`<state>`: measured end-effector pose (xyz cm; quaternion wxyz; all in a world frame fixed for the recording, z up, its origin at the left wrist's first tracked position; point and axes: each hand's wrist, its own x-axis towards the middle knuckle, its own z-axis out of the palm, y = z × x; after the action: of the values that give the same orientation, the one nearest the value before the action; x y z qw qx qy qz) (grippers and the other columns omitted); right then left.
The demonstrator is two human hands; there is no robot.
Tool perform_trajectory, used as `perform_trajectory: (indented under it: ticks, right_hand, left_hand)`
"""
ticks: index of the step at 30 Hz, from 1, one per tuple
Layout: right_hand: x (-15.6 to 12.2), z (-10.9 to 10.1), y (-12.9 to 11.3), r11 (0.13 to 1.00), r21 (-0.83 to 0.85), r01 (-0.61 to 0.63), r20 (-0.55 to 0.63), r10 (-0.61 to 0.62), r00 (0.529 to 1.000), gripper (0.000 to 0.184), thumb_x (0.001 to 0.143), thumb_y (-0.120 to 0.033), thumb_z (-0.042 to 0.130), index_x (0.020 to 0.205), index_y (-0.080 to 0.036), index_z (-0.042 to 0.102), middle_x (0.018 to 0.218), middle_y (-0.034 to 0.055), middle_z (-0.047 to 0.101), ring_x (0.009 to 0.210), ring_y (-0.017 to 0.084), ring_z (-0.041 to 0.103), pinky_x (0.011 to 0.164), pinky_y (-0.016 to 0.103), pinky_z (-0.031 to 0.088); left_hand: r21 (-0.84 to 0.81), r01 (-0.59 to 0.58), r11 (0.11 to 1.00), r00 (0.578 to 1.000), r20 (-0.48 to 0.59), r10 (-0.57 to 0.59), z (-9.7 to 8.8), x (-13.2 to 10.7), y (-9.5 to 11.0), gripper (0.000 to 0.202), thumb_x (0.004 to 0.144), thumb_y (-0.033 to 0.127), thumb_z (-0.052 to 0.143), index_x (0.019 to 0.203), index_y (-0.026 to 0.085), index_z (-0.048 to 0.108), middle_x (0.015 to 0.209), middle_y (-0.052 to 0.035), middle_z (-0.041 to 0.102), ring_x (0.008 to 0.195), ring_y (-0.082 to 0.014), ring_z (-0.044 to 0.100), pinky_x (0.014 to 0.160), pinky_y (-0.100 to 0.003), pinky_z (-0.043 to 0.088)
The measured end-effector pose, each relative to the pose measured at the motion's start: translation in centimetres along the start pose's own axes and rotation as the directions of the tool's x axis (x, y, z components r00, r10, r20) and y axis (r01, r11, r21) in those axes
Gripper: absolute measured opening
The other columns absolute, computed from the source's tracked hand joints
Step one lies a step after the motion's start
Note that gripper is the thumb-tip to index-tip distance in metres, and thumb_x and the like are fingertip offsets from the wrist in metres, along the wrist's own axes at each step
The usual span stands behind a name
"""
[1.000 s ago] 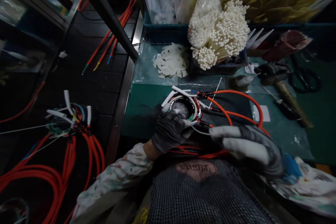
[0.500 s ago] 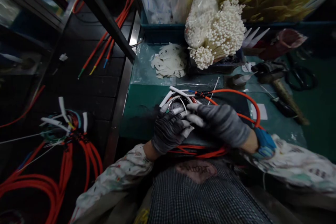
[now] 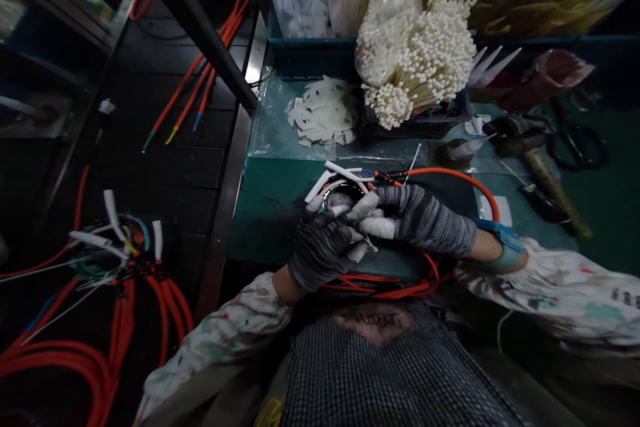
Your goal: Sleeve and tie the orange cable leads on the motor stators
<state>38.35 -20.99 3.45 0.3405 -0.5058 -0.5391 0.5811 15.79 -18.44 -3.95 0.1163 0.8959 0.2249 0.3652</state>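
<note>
A ring-shaped motor stator [image 3: 350, 187] lies on the green bench before me, with white sleeves [image 3: 339, 171] and an orange lead wire [image 3: 450, 173] coming off its far side. My left hand [image 3: 325, 243], in a grey striped glove with white-wrapped fingertips, is curled over the stator's near left rim. From the right, my right hand [image 3: 417, 217], gloved alike, has its thumb and fingers pressed together at the near right rim, touching the left fingertips. What it pinches is mostly hidden; a thin pale end shows beneath the fingers.
Behind the stator are a pile of white slips [image 3: 327, 110] and bundled white-tipped sticks [image 3: 435, 57]. A hammer [image 3: 557, 180], scissors [image 3: 577, 143] and a black-handled tool [image 3: 545, 203] lie at right. Another wired stator [image 3: 123, 240] with orange cables stands at lower left.
My right hand has turned slightly and its fingertips have drawn in over the rim. The white strand that arched across the ring's opening no longer shows. My left hand stays in place.
</note>
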Motion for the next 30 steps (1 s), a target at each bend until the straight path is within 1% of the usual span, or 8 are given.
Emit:
perform_trajectory:
  ticks: [3,8,11,14,17,20,25,30]
  right_hand:
    - [-0.2,-0.1,0.8,0.999,0.040,0.014,-0.116,-0.010,0.993,0.026,0.092,-0.043,0.081,0.103,-0.019,0.080,0.092,0.0041,0.082,0.081,0.017,0.075,0.076,0.033,0.064]
    - [-0.6,0.2,2.2,0.998,-0.022,0.053,-0.025,-0.053,0.998,0.032,0.090,-0.048,0.083,0.102,-0.018,0.083,0.097,0.0073,0.084,0.088,0.022,0.079,0.086,0.040,0.068]
    - [-0.7,0.4,2.6,0.995,-0.052,0.087,-0.053,-0.090,0.995,0.027,0.093,-0.044,0.080,0.105,-0.020,0.084,0.100,0.0069,0.085,0.091,0.023,0.080,0.089,0.041,0.068]
    - [-0.8,0.5,2.7,0.990,-0.108,0.096,-0.092,-0.106,0.990,0.024,0.094,-0.041,0.079,0.105,-0.020,0.084,0.099,0.0068,0.085,0.089,0.023,0.081,0.085,0.040,0.069]
    - [-0.8,0.6,2.8,0.976,-0.161,0.145,-0.121,-0.166,0.979,0.019,0.095,-0.036,0.078,0.103,-0.020,0.083,0.097,0.0064,0.085,0.086,0.022,0.080,0.083,0.039,0.069]
    - [-0.8,0.5,2.8,0.971,-0.121,0.205,-0.090,-0.216,0.972,0.015,0.095,-0.033,0.079,0.102,-0.021,0.083,0.098,0.0058,0.085,0.087,0.022,0.081,0.084,0.039,0.069]
    - [-0.9,0.3,2.5,0.979,-0.108,0.172,-0.077,-0.181,0.981,0.015,0.096,-0.032,0.079,0.104,-0.020,0.083,0.098,0.0066,0.085,0.088,0.022,0.081,0.084,0.040,0.069]
    - [-1.0,0.4,2.9,0.967,-0.103,0.233,-0.074,-0.241,0.968,0.013,0.096,-0.028,0.079,0.106,-0.020,0.082,0.102,0.0064,0.085,0.091,0.022,0.081,0.087,0.038,0.070]
  left_hand:
    - [-0.007,-0.003,1.000,1.000,-0.001,0.003,0.1,0.2,0.1,0.011,0.096,0.035,0.076,0.100,0.028,0.068,0.108,0.0023,0.081,0.115,-0.0200,0.073,0.126,-0.045,0.041]
    - [0.028,-0.009,1.000,0.999,-0.032,0.010,0.2,0.3,0.2,0.013,0.098,0.039,0.072,0.095,0.028,0.067,0.099,0.0023,0.080,0.107,-0.0208,0.075,0.122,-0.046,0.045]
    - [0.028,-0.006,1.000,1.000,-0.010,0.007,0.3,0.1,0.1,0.013,0.098,0.038,0.073,0.094,0.027,0.066,0.100,0.0013,0.080,0.108,-0.0207,0.075,0.122,-0.046,0.046]
    - [0.033,-0.011,0.999,1.000,-0.007,0.012,0.6,-0.1,-0.2,0.013,0.096,0.037,0.076,0.094,0.027,0.067,0.100,0.0013,0.079,0.109,-0.0218,0.074,0.124,-0.048,0.043]
    - [0.052,-0.009,0.999,1.000,-0.013,0.010,0.8,-0.2,-0.3,0.015,0.098,0.041,0.074,0.093,0.028,0.068,0.097,0.0027,0.078,0.109,-0.0211,0.074,0.125,-0.047,0.042]
    - [0.054,-0.003,0.999,1.000,-0.019,0.004,0.8,-0.1,-0.3,0.015,0.098,0.042,0.073,0.093,0.029,0.070,0.099,0.0031,0.080,0.108,-0.0198,0.075,0.125,-0.045,0.043]
    - [0.057,-0.008,0.998,1.000,-0.019,0.009,0.6,0.1,-0.2,0.014,0.099,0.040,0.074,0.092,0.029,0.070,0.096,0.0040,0.080,0.107,-0.0190,0.074,0.125,-0.043,0.043]
    - [0.043,-0.017,0.999,1.000,-0.017,0.018,0.5,0.1,-0.3,0.016,0.102,0.042,0.071,0.094,0.028,0.069,0.095,0.0021,0.080,0.106,-0.0201,0.075,0.121,-0.045,0.047]
